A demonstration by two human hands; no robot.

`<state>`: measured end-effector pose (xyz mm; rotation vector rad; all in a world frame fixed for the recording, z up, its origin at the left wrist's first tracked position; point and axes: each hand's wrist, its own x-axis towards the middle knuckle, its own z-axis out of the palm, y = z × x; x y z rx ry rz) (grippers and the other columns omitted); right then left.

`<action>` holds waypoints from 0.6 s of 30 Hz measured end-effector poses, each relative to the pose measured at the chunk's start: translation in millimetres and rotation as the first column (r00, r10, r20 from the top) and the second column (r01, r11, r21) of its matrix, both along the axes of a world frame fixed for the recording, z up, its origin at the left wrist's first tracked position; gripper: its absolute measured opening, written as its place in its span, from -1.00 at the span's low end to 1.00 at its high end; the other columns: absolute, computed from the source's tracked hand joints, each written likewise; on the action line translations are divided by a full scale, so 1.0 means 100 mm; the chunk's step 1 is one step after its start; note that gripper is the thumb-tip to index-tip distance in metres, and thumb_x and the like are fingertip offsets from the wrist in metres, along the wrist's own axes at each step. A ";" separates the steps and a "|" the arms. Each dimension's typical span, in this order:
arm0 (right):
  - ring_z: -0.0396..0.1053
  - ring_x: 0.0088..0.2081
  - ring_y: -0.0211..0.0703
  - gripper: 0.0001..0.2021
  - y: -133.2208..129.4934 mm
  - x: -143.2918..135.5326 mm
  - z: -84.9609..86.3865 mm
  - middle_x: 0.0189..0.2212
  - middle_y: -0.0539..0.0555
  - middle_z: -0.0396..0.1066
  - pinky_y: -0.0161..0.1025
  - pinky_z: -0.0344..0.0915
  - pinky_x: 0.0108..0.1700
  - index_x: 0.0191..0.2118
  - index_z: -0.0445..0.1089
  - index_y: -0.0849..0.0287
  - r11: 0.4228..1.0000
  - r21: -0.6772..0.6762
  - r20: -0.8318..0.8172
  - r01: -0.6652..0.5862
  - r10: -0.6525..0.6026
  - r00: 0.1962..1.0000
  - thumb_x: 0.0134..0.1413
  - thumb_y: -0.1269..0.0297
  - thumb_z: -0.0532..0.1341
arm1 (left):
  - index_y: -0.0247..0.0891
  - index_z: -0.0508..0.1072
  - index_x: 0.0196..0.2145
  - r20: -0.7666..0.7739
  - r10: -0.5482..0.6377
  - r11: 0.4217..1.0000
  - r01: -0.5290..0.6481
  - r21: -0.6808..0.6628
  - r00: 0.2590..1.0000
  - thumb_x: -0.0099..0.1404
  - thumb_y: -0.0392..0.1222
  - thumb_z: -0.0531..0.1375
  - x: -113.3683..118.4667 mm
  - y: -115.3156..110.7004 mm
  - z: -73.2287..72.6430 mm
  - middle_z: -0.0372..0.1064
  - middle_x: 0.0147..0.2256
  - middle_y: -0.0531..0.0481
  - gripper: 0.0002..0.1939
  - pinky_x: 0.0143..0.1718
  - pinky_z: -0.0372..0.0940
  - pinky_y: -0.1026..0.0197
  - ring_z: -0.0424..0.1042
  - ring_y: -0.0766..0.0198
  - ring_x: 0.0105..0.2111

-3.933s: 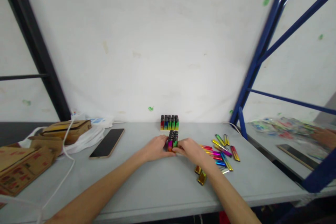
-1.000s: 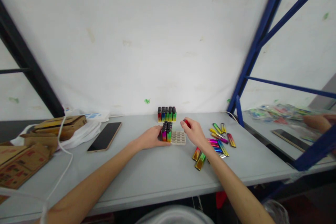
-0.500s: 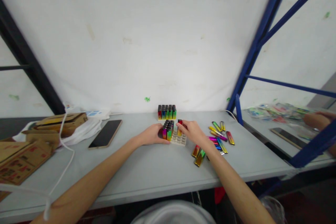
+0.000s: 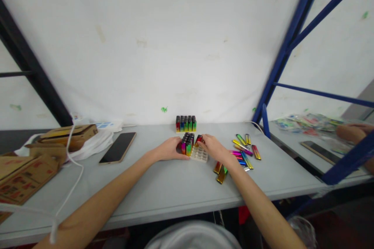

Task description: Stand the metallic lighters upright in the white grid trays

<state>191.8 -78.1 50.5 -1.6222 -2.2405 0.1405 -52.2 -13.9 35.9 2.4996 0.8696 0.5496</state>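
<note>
Before me a white holder tray (image 4: 200, 155) with rows of round-edged slots lies on the table. Several upright lighters (image 4: 187, 146) with black tops and shiny coloured bodies fill its left part. My left hand (image 4: 168, 149) curls round the tray's left end, thumb at the front and fingers behind, gripping it against the lighters. Between the fingertips of my right hand (image 4: 214, 148) is a red-gold lighter (image 4: 199, 139), tilted over the tray's back slots; its lower end is partly hidden by the fingers.
A full block of lighters (image 4: 186, 123) stands by the wall. Loose lighters (image 4: 241, 151) lie at right. On the left are a phone (image 4: 118, 148), cardboard boxes (image 4: 27, 171) and a white cable (image 4: 70, 155). Behind the blue frame (image 4: 280, 62), another person's hand (image 4: 352, 134) shows.
My right hand has shifted slightly, and the red-gold lighter, upright before, now leans and sits lower behind the fingers. My left hand stays at the tray.
</note>
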 end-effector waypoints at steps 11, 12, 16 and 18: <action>0.48 -0.06 0.00 -0.74 0.02 -0.02 -0.18 -0.06 0.31 0.52 -0.19 0.28 -0.01 0.04 0.34 0.27 1.000 -0.020 0.014 -0.005 0.005 1.000 0.55 0.25 -0.03 | -0.25 0.54 -0.05 -0.038 0.021 0.998 -0.019 0.053 0.999 0.04 0.38 0.42 0.00 0.03 -0.02 0.57 -0.08 -0.18 -0.27 0.01 0.38 0.01 0.53 -0.14 -0.07; 0.48 -0.06 0.01 -0.73 0.02 -0.02 -0.19 -0.06 0.32 0.52 -0.19 0.28 -0.02 0.06 0.33 0.28 1.000 -0.023 0.028 -0.005 0.006 1.000 0.55 0.25 -0.04 | -0.25 0.54 -0.04 -0.036 0.017 0.999 -0.015 0.051 0.999 0.04 0.37 0.42 0.00 0.03 -0.01 0.57 -0.08 -0.18 -0.27 0.02 0.38 0.01 0.53 -0.14 -0.06; 0.48 -0.04 0.03 -0.73 0.04 -0.05 -0.22 -0.05 0.32 0.52 -0.18 0.28 -0.01 0.08 0.32 0.27 0.999 -0.023 0.079 0.022 -0.020 0.997 0.55 0.25 -0.04 | -0.23 0.54 -0.04 -0.031 0.013 0.999 -0.011 0.051 0.999 0.05 0.38 0.41 0.01 0.02 0.00 0.57 -0.09 -0.16 -0.27 0.02 0.38 0.01 0.53 -0.14 -0.06; 0.47 -0.02 0.04 -0.73 0.05 -0.07 -0.21 -0.03 0.31 0.51 -0.18 0.28 0.00 0.07 0.34 0.25 0.999 -0.019 0.082 0.038 -0.037 0.996 0.55 0.26 -0.03 | -0.23 0.54 -0.04 -0.033 0.018 0.998 -0.016 0.055 0.999 0.05 0.39 0.41 0.01 0.02 -0.01 0.57 -0.10 -0.17 -0.27 0.01 0.39 0.01 0.53 -0.13 -0.07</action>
